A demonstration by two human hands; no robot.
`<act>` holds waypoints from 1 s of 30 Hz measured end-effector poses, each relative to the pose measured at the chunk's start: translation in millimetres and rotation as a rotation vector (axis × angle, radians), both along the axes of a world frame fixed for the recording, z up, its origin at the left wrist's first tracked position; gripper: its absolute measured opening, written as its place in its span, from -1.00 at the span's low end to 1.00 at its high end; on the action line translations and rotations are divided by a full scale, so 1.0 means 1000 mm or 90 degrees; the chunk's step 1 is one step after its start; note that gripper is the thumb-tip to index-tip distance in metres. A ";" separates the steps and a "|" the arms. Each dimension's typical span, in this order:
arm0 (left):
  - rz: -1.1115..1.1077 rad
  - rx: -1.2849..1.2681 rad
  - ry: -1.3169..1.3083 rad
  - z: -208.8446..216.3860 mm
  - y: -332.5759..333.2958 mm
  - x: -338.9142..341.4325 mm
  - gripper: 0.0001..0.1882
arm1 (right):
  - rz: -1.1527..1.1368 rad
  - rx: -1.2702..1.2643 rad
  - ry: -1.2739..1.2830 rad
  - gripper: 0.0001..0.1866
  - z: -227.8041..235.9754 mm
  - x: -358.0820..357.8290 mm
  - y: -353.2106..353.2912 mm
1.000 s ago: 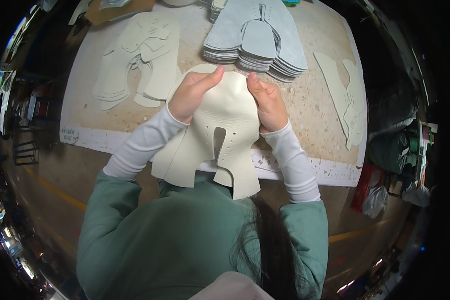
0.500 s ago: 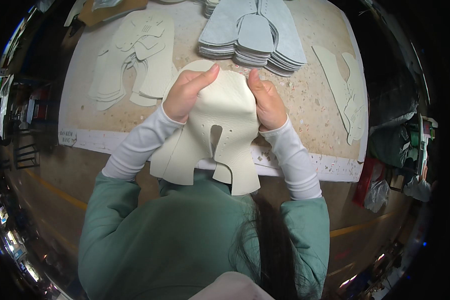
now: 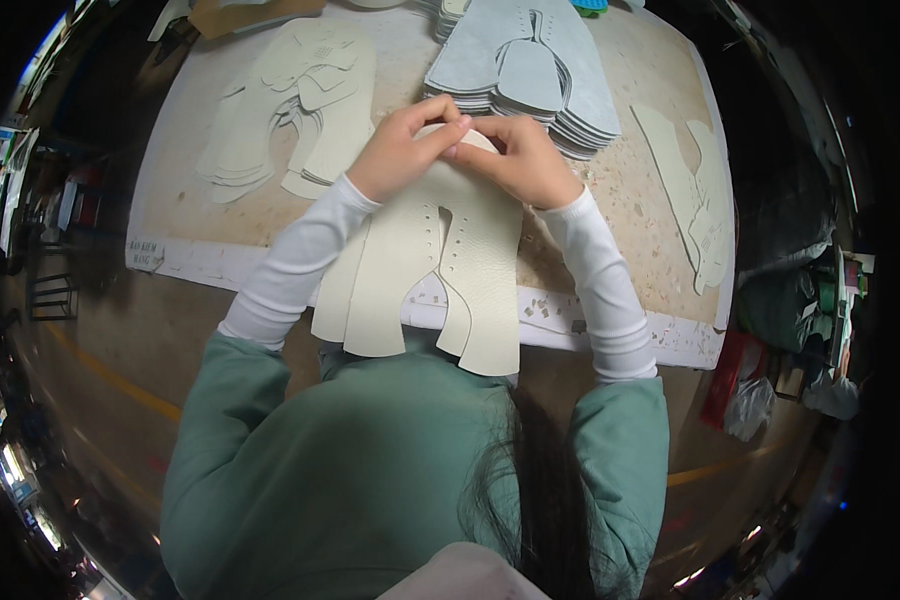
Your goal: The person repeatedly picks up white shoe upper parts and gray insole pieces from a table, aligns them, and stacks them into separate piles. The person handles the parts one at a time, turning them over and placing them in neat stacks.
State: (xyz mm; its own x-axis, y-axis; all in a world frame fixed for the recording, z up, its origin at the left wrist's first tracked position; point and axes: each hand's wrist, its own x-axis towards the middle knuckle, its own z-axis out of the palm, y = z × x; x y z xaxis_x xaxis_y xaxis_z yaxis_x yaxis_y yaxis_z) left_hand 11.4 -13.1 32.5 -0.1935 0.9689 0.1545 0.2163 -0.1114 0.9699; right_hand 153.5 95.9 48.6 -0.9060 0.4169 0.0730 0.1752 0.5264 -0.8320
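A cream leather shoe upper (image 3: 485, 255), with rows of small holes along its central slit, hangs over the near edge of the table in front of me. A second edge shows along its left side, so it may be more than one layer. My left hand (image 3: 408, 150) pinches the rounded top edge, thumb in front. Right beside it, my right hand (image 3: 520, 160) grips the same edge, its fingertips meeting those of the left. What the fingers cover at the very top is hidden.
More cream leather pieces (image 3: 322, 95) lie overlapped at the left of the table (image 3: 185, 225). A tall stack of grey-blue cut pieces (image 3: 530, 75) stands behind my hands. Other cream pieces (image 3: 708, 185) lie at the right. Small scraps (image 3: 542, 308) are scattered near the front edge.
Both hands have moved from the sides of the leather upper to its top edge and come together. The upper, bent before, now hangs flatter, with its slit and holes fully visible.
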 end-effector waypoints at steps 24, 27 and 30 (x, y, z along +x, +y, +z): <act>0.286 0.076 -0.096 -0.028 0.007 -0.038 -0.63 | 0.069 -0.402 -0.066 -0.54 -0.031 0.009 -0.042; 0.285 0.073 -0.094 -0.029 0.008 -0.036 -0.63 | 0.099 -0.477 -0.025 -0.60 -0.028 0.028 -0.057; 0.281 0.078 -0.099 -0.030 0.008 -0.034 -0.62 | 0.117 -0.487 -0.083 -0.68 -0.023 0.047 -0.067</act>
State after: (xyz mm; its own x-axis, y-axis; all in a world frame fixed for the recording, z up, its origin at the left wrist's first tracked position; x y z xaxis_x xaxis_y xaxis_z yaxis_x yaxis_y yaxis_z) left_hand -22.9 -4.6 2.6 -0.6118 0.7657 0.1984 0.1214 -0.1569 0.9801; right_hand 200.2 29.1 25.3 -0.9466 0.1509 -0.2849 0.2624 -0.1528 -0.9528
